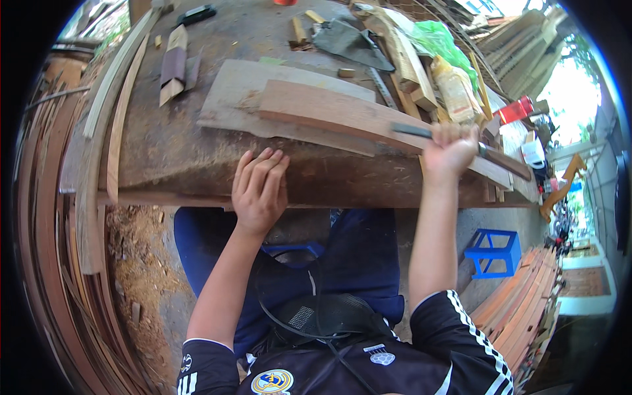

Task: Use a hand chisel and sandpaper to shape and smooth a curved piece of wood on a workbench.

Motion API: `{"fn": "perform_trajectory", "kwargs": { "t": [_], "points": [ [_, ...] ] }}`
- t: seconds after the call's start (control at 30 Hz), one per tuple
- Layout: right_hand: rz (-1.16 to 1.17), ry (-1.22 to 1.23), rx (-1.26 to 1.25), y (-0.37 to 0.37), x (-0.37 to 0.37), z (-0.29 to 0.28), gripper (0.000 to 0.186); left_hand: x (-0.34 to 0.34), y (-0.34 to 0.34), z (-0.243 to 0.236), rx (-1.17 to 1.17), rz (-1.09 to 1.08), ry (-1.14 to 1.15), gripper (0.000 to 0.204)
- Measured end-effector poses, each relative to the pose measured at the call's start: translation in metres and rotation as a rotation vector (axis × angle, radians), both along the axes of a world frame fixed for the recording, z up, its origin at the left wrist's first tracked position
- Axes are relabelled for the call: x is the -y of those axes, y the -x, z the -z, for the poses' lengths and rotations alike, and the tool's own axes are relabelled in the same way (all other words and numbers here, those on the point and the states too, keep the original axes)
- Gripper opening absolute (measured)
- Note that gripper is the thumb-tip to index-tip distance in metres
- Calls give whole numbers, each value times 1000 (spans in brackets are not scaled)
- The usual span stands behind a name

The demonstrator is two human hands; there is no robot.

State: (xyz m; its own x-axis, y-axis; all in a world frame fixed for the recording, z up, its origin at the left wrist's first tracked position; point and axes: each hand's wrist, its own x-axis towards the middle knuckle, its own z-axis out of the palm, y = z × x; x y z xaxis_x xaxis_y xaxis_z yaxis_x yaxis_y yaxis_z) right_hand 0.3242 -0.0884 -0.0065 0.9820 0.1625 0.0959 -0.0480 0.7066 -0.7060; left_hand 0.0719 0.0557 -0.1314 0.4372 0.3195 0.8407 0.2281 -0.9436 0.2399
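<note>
My right hand [450, 150] is closed round a flat dark metal tool [412, 130]; its blade sticks out to the left over the board. Whether it is a chisel or a file I cannot tell. A brown wooden length [505, 162], in line with the blade, shows on the other side of the fist and looks like its handle. Below the tool lies a long reddish-brown wooden board [322, 108], slanting down to the right on a thin grey sheet [227, 99]. My left hand [261, 187] rests at the workbench's near edge, fingers stretched out, holding nothing.
Across the workbench [148, 148] lie a purple-wrapped wood piece [174, 66], a metal ruler [382, 87], a dark cloth [343, 43], wood blocks and a green plastic bag [442, 45]. Long strips [113, 125] overhang its left side. A blue stool [494, 253] stands right, near stacked planks [520, 296].
</note>
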Motion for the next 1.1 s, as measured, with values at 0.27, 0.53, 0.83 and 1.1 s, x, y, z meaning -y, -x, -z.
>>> {"fn": "perform_trajectory", "kwargs": {
  "t": [0.27,0.53,0.83,1.1],
  "points": [
    [188,-89,45,-48,96,12,52,-50,-46,-86,28,48,83,41],
    [-99,-183,54,27,-21,12,49,-71,-63,-83,-424,235,188,77],
    [49,-155,36,-16,65,7,50,-69,-66,-85,-351,232,56,74],
    [-48,-282,-69,34,-33,22,49,-69,-68,-80,-395,250,112,75]
  ]
}}
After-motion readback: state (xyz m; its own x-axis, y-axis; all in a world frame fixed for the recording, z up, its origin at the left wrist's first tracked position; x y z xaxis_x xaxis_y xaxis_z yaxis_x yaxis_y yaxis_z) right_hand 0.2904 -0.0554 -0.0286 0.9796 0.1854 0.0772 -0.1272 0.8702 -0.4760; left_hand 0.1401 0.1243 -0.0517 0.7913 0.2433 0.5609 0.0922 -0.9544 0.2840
